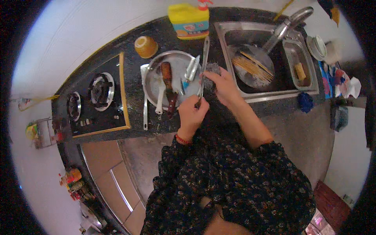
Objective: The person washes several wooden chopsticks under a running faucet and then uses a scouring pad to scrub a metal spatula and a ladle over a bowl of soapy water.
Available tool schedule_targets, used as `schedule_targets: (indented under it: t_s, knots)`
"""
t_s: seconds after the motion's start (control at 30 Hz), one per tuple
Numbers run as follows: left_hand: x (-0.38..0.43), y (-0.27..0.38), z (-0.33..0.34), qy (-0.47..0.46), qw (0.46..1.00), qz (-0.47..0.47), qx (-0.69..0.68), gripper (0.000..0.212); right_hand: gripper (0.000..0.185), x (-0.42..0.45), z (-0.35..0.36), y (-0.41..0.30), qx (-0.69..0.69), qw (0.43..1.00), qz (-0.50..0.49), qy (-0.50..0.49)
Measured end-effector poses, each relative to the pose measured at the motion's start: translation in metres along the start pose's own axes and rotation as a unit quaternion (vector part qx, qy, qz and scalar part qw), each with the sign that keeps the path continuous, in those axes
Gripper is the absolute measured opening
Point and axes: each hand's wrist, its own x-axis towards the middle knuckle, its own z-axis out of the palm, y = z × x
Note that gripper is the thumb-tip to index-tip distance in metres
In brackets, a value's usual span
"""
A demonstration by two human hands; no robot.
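My left hand [192, 114] grips the lower end of a long metal utensil [206, 48], which points away from me. In my right hand [227, 88] a grey steel-wool scrubber [213, 70] presses along the utensil's shaft. Just left of both hands, a round metal basin [173, 52] holds whitish, sudsy water. Inside it lie a brown wooden-looking handle [166, 72], a white-handled utensil [160, 98], a dark red handle [172, 102] and a silvery tool [192, 69]. What end of the utensil my left hand covers is hidden.
A sink [252, 97] with a faucet [283, 29] holds chopsticks [252, 70] in a round vessel. A yellow jug [188, 22] and a yellow bowl [146, 47] stand behind. A gas hob [114, 88] and a long turner [145, 111] lie left; a blue scrubber [305, 102] sits right.
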Motion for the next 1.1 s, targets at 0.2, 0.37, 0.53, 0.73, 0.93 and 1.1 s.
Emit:
schedule_targets:
  t_s: [0.2,0.37,0.53,0.73,0.93,1.1]
  knots:
    - [-0.024,-0.041,0.043,-0.118,0.991,-0.058,-0.001,0.027,0.033,0.027,-0.115,0.032,-0.188,0.97,-0.009,0.155]
    - [-0.042,-0.066,0.067,-0.156,0.981,-0.064,0.096,0.022,0.041,0.018,-0.144,0.046,-0.563,0.809,-0.115,0.122]
    - [-0.044,-0.081,0.075,-0.15,0.976,-0.047,0.151,0.02,0.033,-0.003,-0.097,0.059,-0.564,0.806,-0.178,0.015]
    - [-0.046,-0.086,0.077,-0.136,0.96,-0.047,0.242,0.019,0.025,0.0,-0.077,0.075,-0.654,0.696,-0.272,-0.121]
    - [-0.045,-0.087,0.077,-0.149,0.969,-0.071,0.184,0.02,0.027,0.052,-0.081,0.066,-0.703,0.638,-0.28,-0.144]
    - [-0.044,-0.084,0.077,-0.169,0.969,-0.118,0.139,0.019,0.023,0.123,-0.086,0.059,-0.754,0.575,-0.298,-0.108]
